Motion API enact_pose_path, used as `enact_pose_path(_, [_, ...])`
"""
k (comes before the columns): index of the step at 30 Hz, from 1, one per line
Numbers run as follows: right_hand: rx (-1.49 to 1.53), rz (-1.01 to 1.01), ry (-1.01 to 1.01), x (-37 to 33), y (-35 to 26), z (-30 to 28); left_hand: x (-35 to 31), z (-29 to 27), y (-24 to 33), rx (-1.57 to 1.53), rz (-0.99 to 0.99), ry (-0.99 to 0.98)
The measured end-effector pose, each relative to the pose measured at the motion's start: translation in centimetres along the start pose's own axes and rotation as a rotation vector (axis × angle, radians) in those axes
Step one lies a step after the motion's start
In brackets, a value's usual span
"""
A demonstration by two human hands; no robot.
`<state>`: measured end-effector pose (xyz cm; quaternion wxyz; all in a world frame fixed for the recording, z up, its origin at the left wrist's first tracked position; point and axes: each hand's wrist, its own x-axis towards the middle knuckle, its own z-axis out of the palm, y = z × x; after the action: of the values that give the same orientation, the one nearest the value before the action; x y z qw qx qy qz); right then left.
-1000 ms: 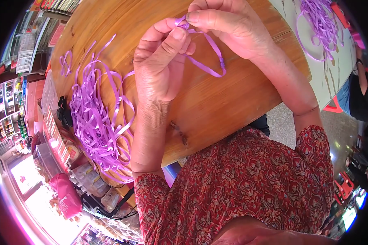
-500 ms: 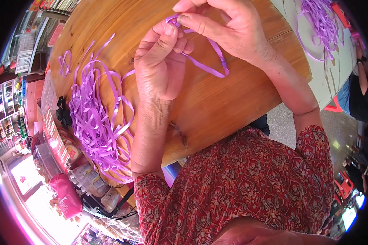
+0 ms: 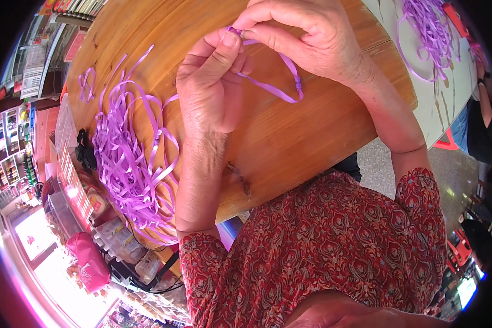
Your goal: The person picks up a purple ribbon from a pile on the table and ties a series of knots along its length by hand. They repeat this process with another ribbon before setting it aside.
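Observation:
Above the wooden table point(image 3: 311, 131), both my hands meet on a purple ribbon point(image 3: 273, 90). My left hand point(image 3: 216, 82) pinches it between thumb and curled fingers. Thumb and forefinger of my right hand point(image 3: 306, 41) close on the same spot, just right of the left thumb tip. From there the ribbon hangs in a loop below my right hand, with a small knot point(image 3: 298, 86) at its right bend. The part between the fingertips is mostly hidden. Left of my left forearm lies a big tangled heap of purple ribbon point(image 3: 126, 164).
A small ribbon piece point(image 3: 86, 87) lies past the heap. On a white marbled table point(image 3: 437, 104) at the right sits another purple ribbon pile point(image 3: 429, 35). Beyond it are a person's arm point(image 3: 484, 101) and a red stool point(image 3: 448, 142). A pink bag point(image 3: 87, 262) and boxes stand lower left.
My right thumb and forefinger have closed together at the left fingertips, and the small loop that stuck up there is now mostly covered. The hanging ribbon has shifted slightly left.

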<state>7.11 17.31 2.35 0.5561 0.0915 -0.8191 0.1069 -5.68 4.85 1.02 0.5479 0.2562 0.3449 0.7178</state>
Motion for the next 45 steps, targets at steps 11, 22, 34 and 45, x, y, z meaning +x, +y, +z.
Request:
enact_pose_path(11, [0.363,0.585,-0.084,0.5,-2.3,-1.0,-0.1,-0.3,0.4,0.116,-0.025,0.056])
enact_pose_path(22, [0.336,0.342,0.020,-1.0,-0.9,0.4,-0.3,0.2,0.9,0.315,0.064,0.080])
enact_pose_path(34, [0.472,0.465,0.042,-0.8,-1.3,0.3,-0.3,0.1,0.8,0.265,0.060,0.131])
enact_pose_path(45, [0.435,0.505,0.013,-0.5,-1.7,0.0,-0.2,0.2,0.9,0.170,0.043,0.147])
